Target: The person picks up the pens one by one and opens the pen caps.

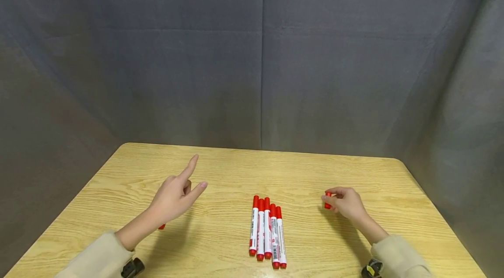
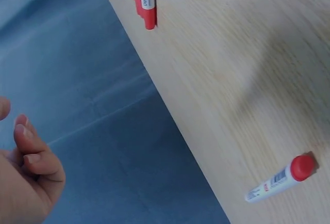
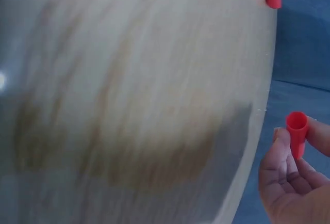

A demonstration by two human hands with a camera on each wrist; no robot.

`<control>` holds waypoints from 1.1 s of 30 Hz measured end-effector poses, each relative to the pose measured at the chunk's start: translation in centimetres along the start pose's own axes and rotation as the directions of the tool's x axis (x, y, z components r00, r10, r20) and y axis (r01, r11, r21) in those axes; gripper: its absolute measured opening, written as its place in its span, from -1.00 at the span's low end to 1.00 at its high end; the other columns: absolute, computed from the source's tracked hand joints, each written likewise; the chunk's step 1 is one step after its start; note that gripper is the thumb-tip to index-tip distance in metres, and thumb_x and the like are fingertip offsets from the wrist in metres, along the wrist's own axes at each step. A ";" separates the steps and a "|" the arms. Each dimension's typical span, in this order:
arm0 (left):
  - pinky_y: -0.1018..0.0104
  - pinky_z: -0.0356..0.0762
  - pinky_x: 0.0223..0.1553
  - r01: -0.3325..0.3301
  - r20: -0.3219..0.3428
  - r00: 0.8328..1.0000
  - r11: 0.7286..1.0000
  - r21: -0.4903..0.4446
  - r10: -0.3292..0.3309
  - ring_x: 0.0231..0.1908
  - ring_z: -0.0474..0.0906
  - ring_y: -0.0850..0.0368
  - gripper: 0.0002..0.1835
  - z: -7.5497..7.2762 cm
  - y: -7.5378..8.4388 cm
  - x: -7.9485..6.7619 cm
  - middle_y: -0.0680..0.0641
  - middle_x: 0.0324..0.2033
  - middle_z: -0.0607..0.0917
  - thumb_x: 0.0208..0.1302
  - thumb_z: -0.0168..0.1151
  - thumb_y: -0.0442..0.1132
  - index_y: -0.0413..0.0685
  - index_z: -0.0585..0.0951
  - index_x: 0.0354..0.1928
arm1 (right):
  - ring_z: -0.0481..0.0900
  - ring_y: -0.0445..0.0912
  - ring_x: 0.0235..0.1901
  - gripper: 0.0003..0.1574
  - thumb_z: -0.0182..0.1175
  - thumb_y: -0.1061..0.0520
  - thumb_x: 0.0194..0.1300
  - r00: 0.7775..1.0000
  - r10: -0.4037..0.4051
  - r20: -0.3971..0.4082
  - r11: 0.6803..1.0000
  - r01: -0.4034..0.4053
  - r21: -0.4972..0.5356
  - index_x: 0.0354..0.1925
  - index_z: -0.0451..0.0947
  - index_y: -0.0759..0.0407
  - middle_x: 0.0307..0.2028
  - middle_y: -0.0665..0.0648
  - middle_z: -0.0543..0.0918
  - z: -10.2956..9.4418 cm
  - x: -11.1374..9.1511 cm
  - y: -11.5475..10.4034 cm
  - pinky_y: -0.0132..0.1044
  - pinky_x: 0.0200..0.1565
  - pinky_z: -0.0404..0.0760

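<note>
My right hand (image 1: pixel 346 203) pinches a small red marker cap (image 1: pixel 328 200) between thumb and fingers, held above the table's right part. In the right wrist view the cap (image 3: pixel 297 126) shows its hollow end. My left hand (image 1: pixel 173 195) is raised over the left part and holds nothing. Its index finger and thumb stretch out while the other fingers bend inward. Below it lies a white marker (image 2: pixel 278 184) with a red end; in the head view the forearm hides most of it. Several red-and-white markers (image 1: pixel 267 234) lie side by side between the hands.
The wooden table (image 1: pixel 220 173) has rounded far corners. Behind it and at both sides hangs a grey curtain (image 1: pixel 260 72). Dark straps with small devices (image 1: pixel 133 268) sit at both wrists, by the light sleeves (image 1: pixel 98 256).
</note>
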State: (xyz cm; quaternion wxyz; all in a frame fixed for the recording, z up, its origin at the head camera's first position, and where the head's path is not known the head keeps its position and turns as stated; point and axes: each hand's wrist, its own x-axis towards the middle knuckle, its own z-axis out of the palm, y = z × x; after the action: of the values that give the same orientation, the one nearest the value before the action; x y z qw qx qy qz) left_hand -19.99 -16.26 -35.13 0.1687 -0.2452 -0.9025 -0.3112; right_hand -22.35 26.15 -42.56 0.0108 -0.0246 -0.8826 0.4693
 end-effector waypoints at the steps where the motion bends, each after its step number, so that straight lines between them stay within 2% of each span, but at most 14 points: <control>1: 0.47 0.06 -0.74 -0.004 -0.003 1.000 1.000 -0.005 0.004 -0.82 0.02 0.39 -0.28 0.0 0.1 0.1 0.23 -0.87 0.18 0.25 0.14 -0.09 -0.20 0.12 0.36 | 0.54 -0.04 -0.59 -0.51 0.23 0.16 0.16 1.000 0.000 0.003 1.000 0.000 -0.009 -0.06 0.47 0.54 -0.47 0.14 0.61 0.1 0.0 0.1 -0.24 -0.53 0.56; 9: 0.48 0.03 -0.75 -0.043 -0.009 0.999 0.999 -0.021 0.043 -0.82 0.01 0.41 -0.28 -0.3 1.1 0.4 0.25 -0.87 0.17 0.25 0.15 -0.12 -0.21 0.11 0.36 | 0.53 -0.06 -0.62 -0.62 0.26 0.18 0.11 0.999 0.023 0.022 0.999 -0.022 -0.033 -0.21 0.46 0.49 -0.57 0.12 0.57 0.5 0.0 0.4 -0.23 -0.51 0.56; 16: 0.47 0.06 -0.73 -0.067 -0.018 0.998 0.997 -0.031 0.066 -0.82 0.03 0.40 -0.27 -0.7 1.9 0.8 0.25 -0.87 0.19 0.24 0.15 -0.15 -0.21 0.08 0.37 | 0.51 -0.09 -0.64 -0.74 0.28 0.22 0.08 1.000 0.013 0.027 0.998 -0.011 -0.067 -0.34 0.50 0.42 -0.57 0.12 0.54 0.8 0.1 0.7 -0.25 -0.54 0.55; 24: 0.47 0.08 -0.72 -0.072 -0.014 0.997 0.997 -0.026 0.072 -0.81 0.05 0.40 -0.26 -1.0 2.5 1.1 0.25 -0.86 0.19 0.24 0.16 -0.16 -0.19 0.08 0.37 | 0.50 -0.10 -0.65 -0.78 0.29 0.20 0.08 0.998 0.011 0.055 0.993 -0.005 -0.119 -0.41 0.51 0.36 -0.61 0.10 0.55 0.8 0.4 1.0 -0.27 -0.57 0.52; 33: 0.45 0.12 -0.70 -0.091 -0.006 0.996 0.994 -0.061 0.091 -0.80 0.07 0.40 -0.26 -0.9 3.5 1.3 0.25 -0.86 0.19 0.22 0.18 -0.18 -0.22 0.10 0.36 | 0.51 -0.11 -0.66 -0.82 0.29 0.20 0.09 0.997 0.006 0.073 0.988 0.006 -0.157 -0.49 0.55 0.33 -0.64 0.08 0.57 0.8 0.5 0.9 -0.28 -0.57 0.53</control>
State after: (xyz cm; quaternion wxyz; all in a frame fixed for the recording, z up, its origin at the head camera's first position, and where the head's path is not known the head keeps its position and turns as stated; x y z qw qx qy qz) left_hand -19.04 -14.02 -32.20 0.1768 -0.2907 -0.8801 -0.3311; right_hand -22.80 26.01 -43.76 -0.0235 -0.0081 -0.9167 0.3989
